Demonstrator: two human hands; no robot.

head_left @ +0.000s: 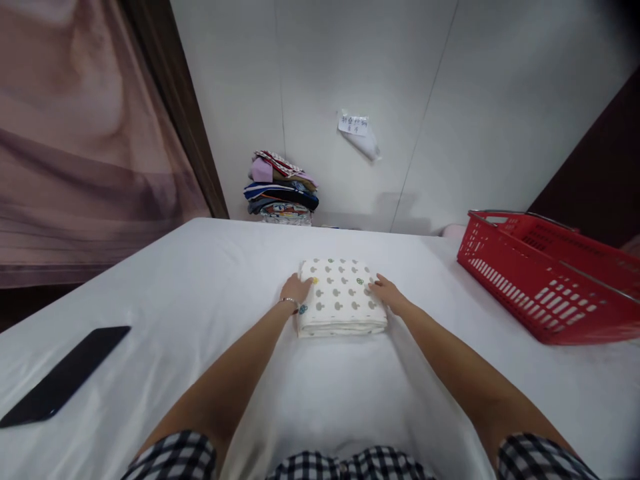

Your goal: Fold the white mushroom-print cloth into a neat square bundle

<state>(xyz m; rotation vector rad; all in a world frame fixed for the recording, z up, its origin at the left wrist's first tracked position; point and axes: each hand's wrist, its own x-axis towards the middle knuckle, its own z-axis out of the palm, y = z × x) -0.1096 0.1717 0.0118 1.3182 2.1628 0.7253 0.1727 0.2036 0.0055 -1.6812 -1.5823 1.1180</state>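
Note:
A white folded blanket (pixel 345 297) printed with small grey tree shapes and a few coloured ones lies flat on the white-covered table (pixel 220 267). Its layered fold edge faces me. My left hand (pixel 296 289) grips the left side, thumb on top, with the other fingers mostly hidden at the edge. On the opposite side, my right hand (pixel 389 293) holds the blanket's right edge in the same way, thumb over the top. A thin bracelet (pixel 289 301) circles my left wrist.
A red plastic basket (pixel 540 280) with metal handles stands at the right. A black phone-like slab (pixel 65 373) lies at the left. Behind the table rises a stack of folded clothes (pixel 283 187) against the wall. A pink curtain (pixel 90 147) hangs at the left.

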